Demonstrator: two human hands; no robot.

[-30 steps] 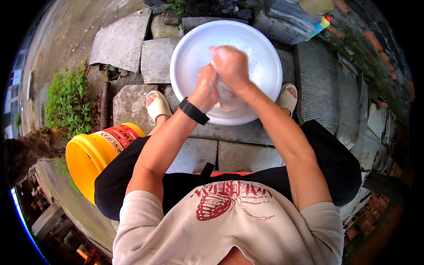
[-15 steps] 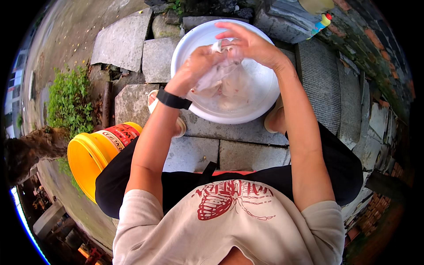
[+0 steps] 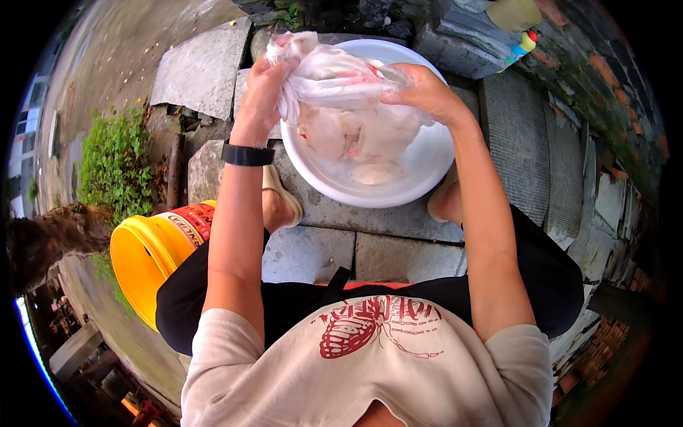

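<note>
A wet white cloth garment (image 3: 331,77) with pinkish patches is stretched between my two hands, above the far side of a round white basin (image 3: 370,198). My left hand (image 3: 265,92) grips its bunched left end, just past the basin's left rim. At the other end my right hand (image 3: 430,96) is closed on the cloth over the right part of the basin. Below, more pale wet cloth (image 3: 356,139) lies in cloudy water, its lower folds under the surface. What kind of garment I hold cannot be made out.
A yellow bucket (image 3: 139,267) lies tipped by my left knee. Stone slabs (image 3: 306,252) pave the ground under the basin. At the far right, a bottle with a red cap (image 3: 525,46) stands by a stone block (image 3: 462,43). Green plants (image 3: 114,167) grow to the left.
My hands have moved apart, the left one outward to the left. The cloth, bunched between them in the basin before, is now lifted and stretched out sideways.
</note>
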